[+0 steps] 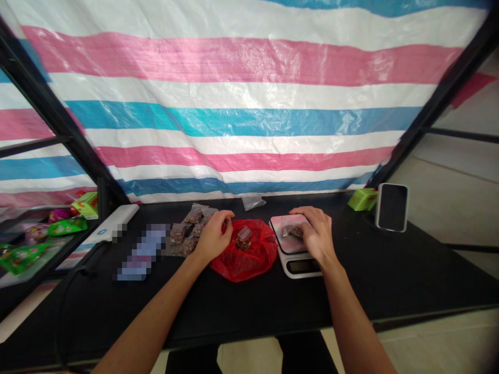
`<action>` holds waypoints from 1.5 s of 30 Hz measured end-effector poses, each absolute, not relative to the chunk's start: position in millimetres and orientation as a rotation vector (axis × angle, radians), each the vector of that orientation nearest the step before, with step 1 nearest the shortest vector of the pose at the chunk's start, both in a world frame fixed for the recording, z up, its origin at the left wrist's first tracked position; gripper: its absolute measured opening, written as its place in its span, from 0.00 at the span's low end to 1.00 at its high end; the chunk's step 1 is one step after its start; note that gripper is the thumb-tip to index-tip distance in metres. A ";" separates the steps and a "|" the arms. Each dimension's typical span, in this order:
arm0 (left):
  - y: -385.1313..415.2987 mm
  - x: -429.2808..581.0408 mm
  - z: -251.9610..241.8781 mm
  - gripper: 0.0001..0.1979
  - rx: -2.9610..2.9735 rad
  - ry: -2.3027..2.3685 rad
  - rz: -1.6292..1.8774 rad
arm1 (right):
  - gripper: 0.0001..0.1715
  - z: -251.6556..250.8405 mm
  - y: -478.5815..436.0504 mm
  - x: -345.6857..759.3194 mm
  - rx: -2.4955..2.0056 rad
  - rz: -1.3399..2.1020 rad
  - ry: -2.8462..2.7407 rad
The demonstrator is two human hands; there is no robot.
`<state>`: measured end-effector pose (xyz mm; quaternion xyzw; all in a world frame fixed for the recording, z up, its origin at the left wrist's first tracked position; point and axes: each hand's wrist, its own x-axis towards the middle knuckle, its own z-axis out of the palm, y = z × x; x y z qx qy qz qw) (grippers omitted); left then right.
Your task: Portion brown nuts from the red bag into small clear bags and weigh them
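From where I sit, I see a big striped tarp (241,119) of pink, white and blue hanging behind a black desk (390,270). On the desk lies a red plastic bag (249,265), soft and floppy. It holds brown bits and a small clear packet (244,235) of the same bits. If the bag gets bumped or tugged, I think it could tip and spill them.

Just to its right sits a white kitchen scale (302,266). Its top is small, so a packet on it could slide off, and pressing down could make the number wrong. Filled packets (183,234) lie in a loose group left of the red bag.

The left hand (212,238) is half curled at the edge of the red bag, and I cannot tell if it pinches the plastic. The right hand (317,231) is cupped over a clear packet (292,230) on the scale, and I cannot tell if it grips it.
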<state>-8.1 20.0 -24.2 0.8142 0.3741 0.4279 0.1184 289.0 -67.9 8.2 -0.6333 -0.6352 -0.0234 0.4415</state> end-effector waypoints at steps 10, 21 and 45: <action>21.5 -9.4 -23.4 0.11 2.416 1.130 1.335 | 0.26 4.2 -66.9 287.6 -1.629 0.038 -1.623; 20.2 -8.7 -21.4 0.11 2.406 1.120 1.331 | 0.31 -3.4 -65.5 287.9 -1.728 -0.002 -1.772; 16.1 -6.7 -17.9 0.10 2.394 1.077 1.299 | 0.39 -3.5 -69.9 224.0 -1.380 0.103 -2.103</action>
